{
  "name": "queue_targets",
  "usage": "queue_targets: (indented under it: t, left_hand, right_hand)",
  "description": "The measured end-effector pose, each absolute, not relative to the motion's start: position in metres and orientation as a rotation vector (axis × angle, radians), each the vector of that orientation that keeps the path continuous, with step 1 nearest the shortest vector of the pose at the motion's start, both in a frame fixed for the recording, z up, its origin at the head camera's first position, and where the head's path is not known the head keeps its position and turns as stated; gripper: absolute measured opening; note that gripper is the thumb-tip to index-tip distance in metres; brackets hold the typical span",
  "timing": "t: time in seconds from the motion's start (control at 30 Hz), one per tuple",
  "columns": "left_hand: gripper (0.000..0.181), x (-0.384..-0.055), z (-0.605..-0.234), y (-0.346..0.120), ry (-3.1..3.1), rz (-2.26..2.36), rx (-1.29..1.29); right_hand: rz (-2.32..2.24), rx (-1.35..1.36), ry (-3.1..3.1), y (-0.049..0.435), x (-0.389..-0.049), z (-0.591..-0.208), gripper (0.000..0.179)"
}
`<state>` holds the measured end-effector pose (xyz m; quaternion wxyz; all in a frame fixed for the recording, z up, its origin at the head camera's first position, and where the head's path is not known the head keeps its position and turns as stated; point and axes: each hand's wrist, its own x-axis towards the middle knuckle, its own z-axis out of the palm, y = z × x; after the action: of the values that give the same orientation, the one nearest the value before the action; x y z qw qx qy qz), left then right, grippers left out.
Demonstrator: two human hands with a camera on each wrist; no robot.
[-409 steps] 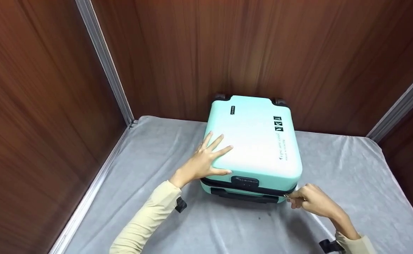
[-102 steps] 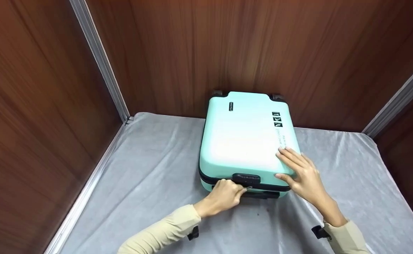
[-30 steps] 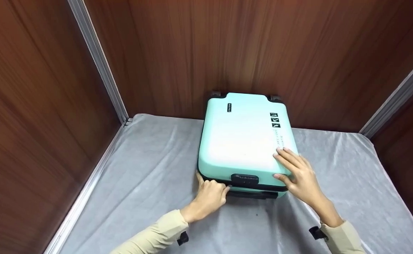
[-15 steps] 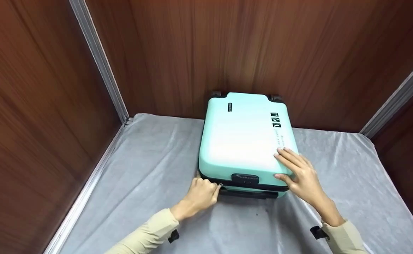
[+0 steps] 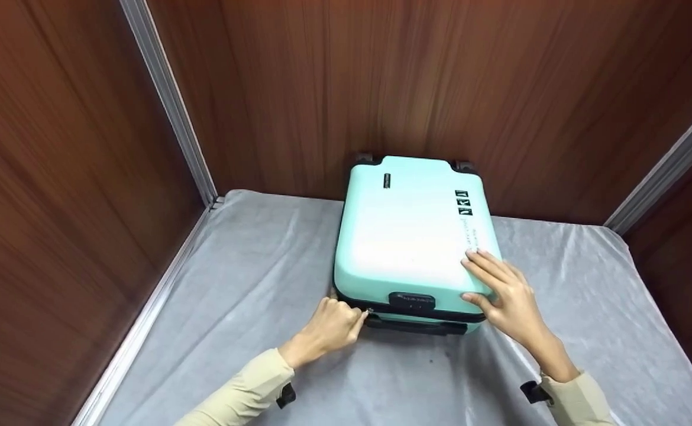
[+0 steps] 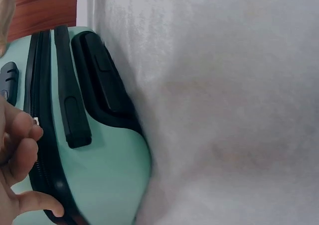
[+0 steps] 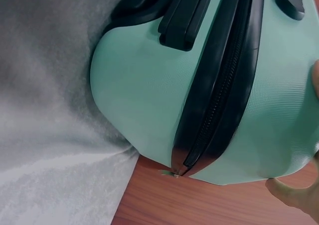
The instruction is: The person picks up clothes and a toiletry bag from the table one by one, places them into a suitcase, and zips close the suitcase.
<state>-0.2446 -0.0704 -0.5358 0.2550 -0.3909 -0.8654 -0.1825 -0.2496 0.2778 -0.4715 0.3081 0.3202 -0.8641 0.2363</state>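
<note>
A mint-green hard-shell suitcase [image 5: 411, 231] lies flat, its carry handle [image 5: 417, 325] and black lock [image 5: 412, 300] on the near side. Near the front left corner my left hand [image 5: 333, 324] pinches a small metal zipper pull [image 6: 36, 120], with curled fingers against the black zipper band [image 6: 42, 150]. My right hand [image 5: 508, 299] rests with fairly straight fingers on the lid's near right corner, thumb on the front edge. Another zipper pull [image 7: 172, 173] hangs at the suitcase's right side, with zipper teeth [image 7: 219, 88] showing between black bands.
Grey cloth [image 5: 251, 278] covers the surface under the suitcase. Behind it rises a wood-grain panel [image 5: 411, 77], close to the wheels [image 5: 464, 167]. Another panel [image 5: 74, 177] stands at the left, joined by a metal corner strip [image 5: 174, 100].
My left hand has slid left with the zipper pull, from below the lock toward the front left corner. Earliest, my right hand was at the right corner's zipper and my left lay on the lid.
</note>
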Motion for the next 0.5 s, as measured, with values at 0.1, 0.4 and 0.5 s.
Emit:
queue_targets:
  t: [0.1, 0.4, 0.5]
  left_hand:
    - [0.045, -0.242, -0.534, -0.068, -2.409, -0.438, -0.968]
    - [0.013, -0.229, -0.526, -0.049, -2.647, -0.179, -0.703]
    - [0.009, -0.226, -0.528, -0.041, -2.674, -0.159, -0.684]
  right_hand:
    - [0.648, 0.845, -2.260, 0.276, -0.249, -0.471, 0.068]
    - [0.656, 0.860, -2.228, 0.272, -0.248, -0.473, 0.064]
    - [0.647, 0.859, -2.223, 0.272, -0.249, -0.474, 0.064]
